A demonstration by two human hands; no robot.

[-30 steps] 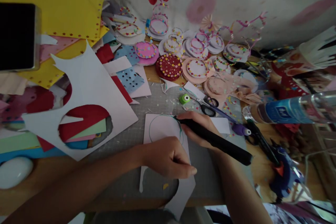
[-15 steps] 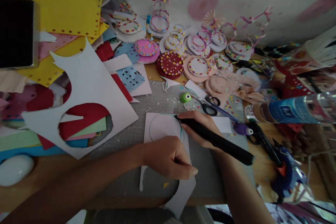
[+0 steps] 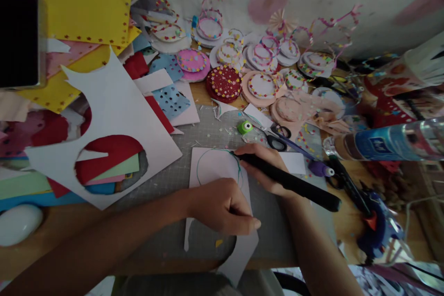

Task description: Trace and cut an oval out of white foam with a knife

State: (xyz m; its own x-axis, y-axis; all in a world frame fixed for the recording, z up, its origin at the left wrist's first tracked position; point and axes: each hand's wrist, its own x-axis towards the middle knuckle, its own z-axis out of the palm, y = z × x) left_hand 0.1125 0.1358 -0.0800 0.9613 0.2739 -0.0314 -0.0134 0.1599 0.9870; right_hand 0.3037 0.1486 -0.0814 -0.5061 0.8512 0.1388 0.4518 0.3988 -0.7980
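Note:
In front of me lies a piece of white paper (image 3: 211,162) with a green circle outline on it and a rounded cut-out at its lower end. My right hand (image 3: 265,166) grips a thick black pen (image 3: 291,181), its tip at the upper right part of the green line. Curled closed, my left hand (image 3: 224,208) rests on the lower part of the paper with the thumb pointing right. The inside of that fist is hidden. Ahead of my right hand are black-handled scissors (image 3: 276,142) and a small green star punch (image 3: 245,127).
A grey cutting mat (image 3: 274,226) lies under the paper. At left is a white sheet with round holes (image 3: 118,101) over coloured papers. Decorated little hats (image 3: 224,84) line the wall. At right are a plastic bottle (image 3: 385,141) and a blue glue gun (image 3: 378,229).
The rear end of the black pen has swung slightly right and up, while its tip stays near the same spot on the green line. My left hand has hardly moved.

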